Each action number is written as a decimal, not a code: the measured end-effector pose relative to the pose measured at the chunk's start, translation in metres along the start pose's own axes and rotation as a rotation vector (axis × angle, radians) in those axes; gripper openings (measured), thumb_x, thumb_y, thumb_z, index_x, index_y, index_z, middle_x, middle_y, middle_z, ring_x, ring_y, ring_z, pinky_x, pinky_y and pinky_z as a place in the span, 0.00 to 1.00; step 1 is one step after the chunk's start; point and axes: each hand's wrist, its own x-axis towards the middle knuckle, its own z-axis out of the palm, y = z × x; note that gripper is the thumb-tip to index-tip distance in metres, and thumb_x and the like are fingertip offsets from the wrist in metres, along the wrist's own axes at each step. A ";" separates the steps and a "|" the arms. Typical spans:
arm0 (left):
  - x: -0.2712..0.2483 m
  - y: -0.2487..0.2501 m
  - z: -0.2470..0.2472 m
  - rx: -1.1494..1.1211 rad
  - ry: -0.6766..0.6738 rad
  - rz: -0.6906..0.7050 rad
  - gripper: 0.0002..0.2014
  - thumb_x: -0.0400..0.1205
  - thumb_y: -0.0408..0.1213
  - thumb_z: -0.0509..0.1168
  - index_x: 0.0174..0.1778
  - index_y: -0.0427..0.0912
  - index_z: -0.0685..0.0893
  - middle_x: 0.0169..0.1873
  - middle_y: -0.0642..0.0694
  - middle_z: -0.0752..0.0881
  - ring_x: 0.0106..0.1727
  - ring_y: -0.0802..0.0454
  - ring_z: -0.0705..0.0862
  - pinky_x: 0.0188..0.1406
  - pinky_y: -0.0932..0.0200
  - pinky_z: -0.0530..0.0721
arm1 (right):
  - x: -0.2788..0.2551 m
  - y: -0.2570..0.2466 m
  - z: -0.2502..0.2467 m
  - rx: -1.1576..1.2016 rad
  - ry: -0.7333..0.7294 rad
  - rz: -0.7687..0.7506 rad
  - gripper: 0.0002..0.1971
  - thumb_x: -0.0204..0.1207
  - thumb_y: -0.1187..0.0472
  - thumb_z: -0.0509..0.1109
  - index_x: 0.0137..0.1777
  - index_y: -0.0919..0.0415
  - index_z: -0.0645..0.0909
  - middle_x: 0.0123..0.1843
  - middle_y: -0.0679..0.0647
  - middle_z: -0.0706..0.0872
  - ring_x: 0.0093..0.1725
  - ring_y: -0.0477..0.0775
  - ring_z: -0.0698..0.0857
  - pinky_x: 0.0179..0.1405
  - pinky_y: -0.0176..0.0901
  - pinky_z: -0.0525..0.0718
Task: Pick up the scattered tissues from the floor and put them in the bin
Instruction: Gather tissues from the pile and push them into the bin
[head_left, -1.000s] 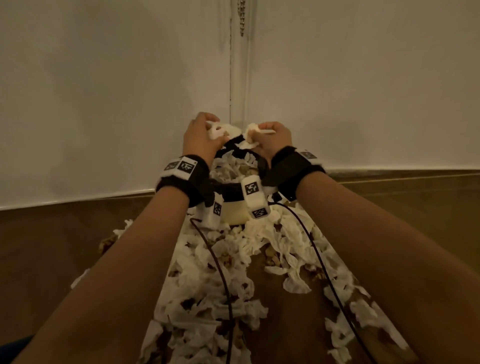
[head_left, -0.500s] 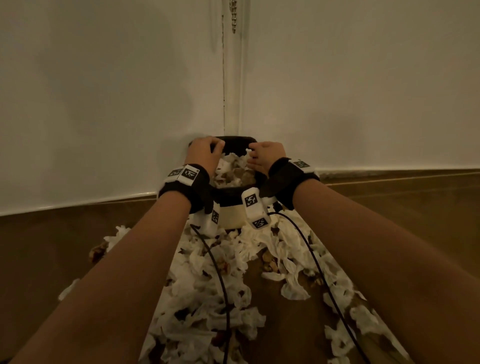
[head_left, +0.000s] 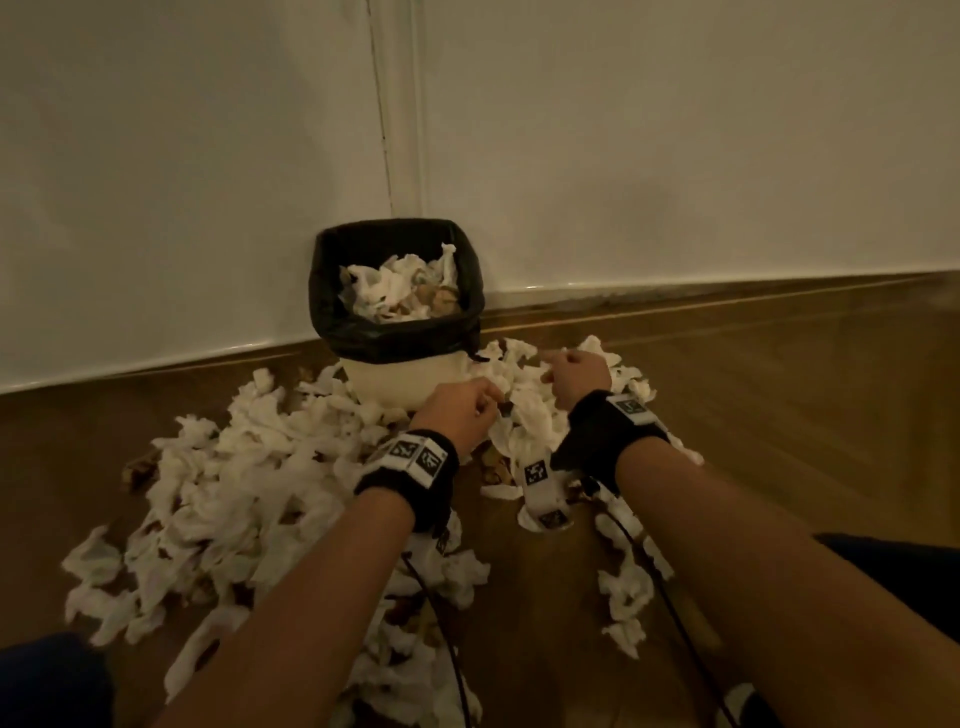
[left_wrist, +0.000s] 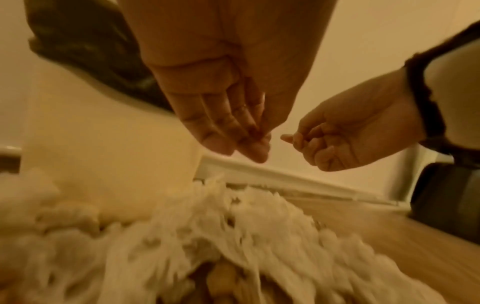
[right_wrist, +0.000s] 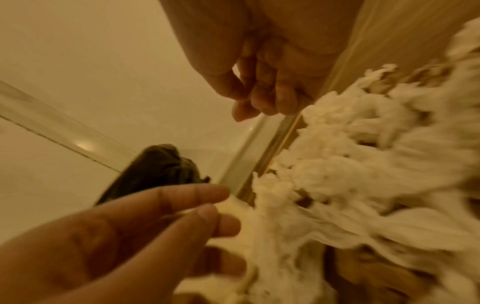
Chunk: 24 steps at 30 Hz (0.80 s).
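Floor-strewn tissues (head_left: 270, 467) lie just under both hands, beside bin (head_left: 395, 338).

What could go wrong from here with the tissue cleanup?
1. The bin is already heaped close to the liner rim, so further handfuls may spill back out.
2. The wrist cables trail through the floor pile and could snag or drag tissues.
3. Some brown scraps lie mixed into that pile and might get scooped up too.
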 end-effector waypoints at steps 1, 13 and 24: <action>-0.001 -0.002 0.013 0.041 -0.048 0.006 0.09 0.83 0.39 0.59 0.55 0.51 0.83 0.51 0.47 0.86 0.50 0.49 0.85 0.52 0.51 0.85 | -0.004 0.015 -0.002 -0.010 -0.013 0.029 0.11 0.82 0.60 0.59 0.51 0.60 0.83 0.33 0.52 0.84 0.30 0.49 0.79 0.28 0.37 0.76; 0.005 -0.024 0.109 0.261 -0.164 -0.228 0.32 0.77 0.45 0.70 0.72 0.37 0.66 0.72 0.38 0.67 0.72 0.41 0.69 0.68 0.45 0.74 | -0.026 0.117 -0.010 -0.113 -0.033 0.235 0.10 0.80 0.68 0.59 0.49 0.62 0.83 0.44 0.62 0.89 0.41 0.58 0.88 0.48 0.52 0.89; 0.007 -0.048 0.120 0.345 -0.233 -0.256 0.24 0.81 0.51 0.62 0.68 0.42 0.71 0.68 0.39 0.69 0.67 0.38 0.73 0.63 0.47 0.75 | -0.024 0.125 0.000 -0.261 0.037 0.111 0.11 0.78 0.64 0.59 0.40 0.51 0.80 0.45 0.58 0.89 0.43 0.58 0.88 0.48 0.56 0.88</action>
